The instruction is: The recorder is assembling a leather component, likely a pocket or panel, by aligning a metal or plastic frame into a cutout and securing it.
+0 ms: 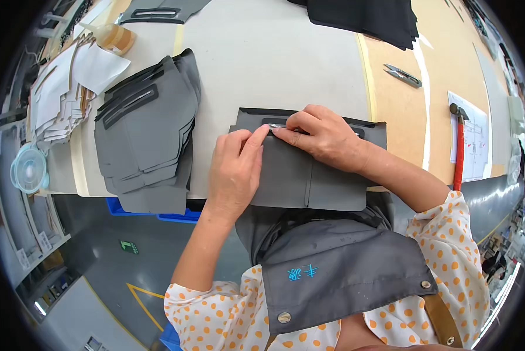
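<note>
Worktable [286, 64]: pale grey top with a bare wooden strip along its right side, running from the near edge to the far rim of view.

Stack of grey fabric panels [148, 137]: left of centre, fanned and overhanging the near edge, each with a dark slot opening near its far end.

Grey fabric piece [327, 181]: at the near edge in front of the person, flat, a dark-edged slot along its far side (both hands sit over that slot).

Black cloth pile [368, 17]: far right, folded.

Stacked paper patterns [61, 99]: far left, white and tan.

Left hand [234, 169]: palm down on the piece, index finger and thumb pinched shut on something at the slot edge; what they grip is too small to tell.

Right hand [324, 137]: laid across the slot, fingertips pressed down and meeting those of the left hand, holding nothing free of the cloth.

Hammer [459, 146]: red handle, on the wooden strip at right, beside a white printed sheet [476, 137].

Clear round lid [28, 169]: left rim.

Glue bottle [113, 36]: far left.

Thread snips [403, 75]: far right, well apart from the hands.
</note>
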The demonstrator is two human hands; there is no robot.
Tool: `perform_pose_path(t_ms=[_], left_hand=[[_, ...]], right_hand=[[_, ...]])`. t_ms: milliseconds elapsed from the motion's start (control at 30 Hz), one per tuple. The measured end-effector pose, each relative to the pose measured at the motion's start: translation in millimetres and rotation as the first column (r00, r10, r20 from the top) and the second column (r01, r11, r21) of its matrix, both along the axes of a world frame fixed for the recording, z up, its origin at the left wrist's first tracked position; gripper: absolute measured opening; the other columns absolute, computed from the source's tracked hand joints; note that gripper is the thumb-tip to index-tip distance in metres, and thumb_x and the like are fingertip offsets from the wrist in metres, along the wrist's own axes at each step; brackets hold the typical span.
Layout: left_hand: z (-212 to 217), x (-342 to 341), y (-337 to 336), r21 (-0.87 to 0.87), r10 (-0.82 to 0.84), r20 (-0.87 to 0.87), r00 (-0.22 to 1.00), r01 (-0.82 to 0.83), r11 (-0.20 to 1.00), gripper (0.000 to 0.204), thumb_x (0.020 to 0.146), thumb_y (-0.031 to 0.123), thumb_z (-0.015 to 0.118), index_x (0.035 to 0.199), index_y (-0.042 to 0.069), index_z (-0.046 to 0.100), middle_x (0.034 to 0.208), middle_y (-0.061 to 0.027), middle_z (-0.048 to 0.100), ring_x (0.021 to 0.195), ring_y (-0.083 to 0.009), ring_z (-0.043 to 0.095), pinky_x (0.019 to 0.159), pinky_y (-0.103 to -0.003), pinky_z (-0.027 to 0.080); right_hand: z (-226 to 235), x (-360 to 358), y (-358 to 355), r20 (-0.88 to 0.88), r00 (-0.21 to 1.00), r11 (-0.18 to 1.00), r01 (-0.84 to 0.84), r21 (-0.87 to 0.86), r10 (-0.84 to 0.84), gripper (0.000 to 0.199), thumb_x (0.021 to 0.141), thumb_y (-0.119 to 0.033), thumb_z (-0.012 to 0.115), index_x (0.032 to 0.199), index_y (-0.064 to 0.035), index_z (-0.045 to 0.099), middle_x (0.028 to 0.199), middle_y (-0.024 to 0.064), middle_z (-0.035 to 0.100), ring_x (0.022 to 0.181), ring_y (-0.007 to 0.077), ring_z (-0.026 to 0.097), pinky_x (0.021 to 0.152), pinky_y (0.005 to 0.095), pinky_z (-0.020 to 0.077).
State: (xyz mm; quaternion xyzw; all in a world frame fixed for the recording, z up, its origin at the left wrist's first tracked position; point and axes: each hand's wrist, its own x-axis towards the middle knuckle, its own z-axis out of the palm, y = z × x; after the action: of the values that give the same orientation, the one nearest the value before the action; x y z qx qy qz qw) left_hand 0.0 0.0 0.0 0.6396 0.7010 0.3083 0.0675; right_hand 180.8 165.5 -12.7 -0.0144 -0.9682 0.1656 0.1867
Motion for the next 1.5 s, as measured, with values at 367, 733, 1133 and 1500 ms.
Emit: perform_pose_path(t_ms=[367,733,1133,1500], left_hand=[[11,-19,2,-0.126,-0.205,-0.268,0.941,0.177,0.976,0.055,0.081,-0.006,0.071,0.133,0.013,0.068,0.108,-0.0060,0.055,0.096,-0.0242,0.057,0.083,-0.037,0.054],[18,-31,-1,-0.177,-0.279,-0.391,0.877,0.226,0.958,0.065,0.075,-0.001,0.070,0.138,0.014,0.066,0.111,-0.0051,0.054,0.098,-0.0224,0.058,0.084,-0.036,0.055],[8,-6,-7,0.018,-0.044,-0.107,0.993,0.046,0.999,0.036,0.090,0.003,0.066,0.126,0.001,0.066,0.111,-0.0135,0.063,0.103,-0.0332,0.060,0.092,-0.043,0.049],[3,-6,-15,-0.015,0.013,-0.228,0.974,-0.017,1.000,0.040,0.089,0.000,0.065,0.130,0.002,0.066,0.115,-0.0087,0.062,0.105,-0.0301,0.059,0.091,-0.042,0.048]], right_hand=[[3,1,-2,-0.018,1.000,0.997,0.005,0.078,-0.003,0.044,0.082,-0.010,0.067,0.125,-0.0042,0.069,0.105,0.0063,0.059,0.094,0.0223,0.057,0.084,0.0356,0.0522],[2,2,-5,-0.012,1.000,0.996,0.002,0.092,-0.001,0.044,0.082,-0.011,0.067,0.125,-0.0037,0.068,0.105,0.0065,0.058,0.094,0.0224,0.056,0.083,0.0360,0.0518],[2,-11,-16,-0.040,0.998,0.992,0.045,0.119,-0.041,0.044,0.079,-0.009,0.064,0.123,-0.0049,0.068,0.104,0.0068,0.059,0.090,0.0243,0.059,0.080,0.0365,0.0522],[11,-15,-21,0.007,0.990,0.942,0.134,-0.307,-0.139,0.022,0.091,-0.007,0.070,0.111,-0.0031,0.065,0.101,0.0130,0.063,0.097,0.0335,0.063,0.087,0.0439,0.0517]])
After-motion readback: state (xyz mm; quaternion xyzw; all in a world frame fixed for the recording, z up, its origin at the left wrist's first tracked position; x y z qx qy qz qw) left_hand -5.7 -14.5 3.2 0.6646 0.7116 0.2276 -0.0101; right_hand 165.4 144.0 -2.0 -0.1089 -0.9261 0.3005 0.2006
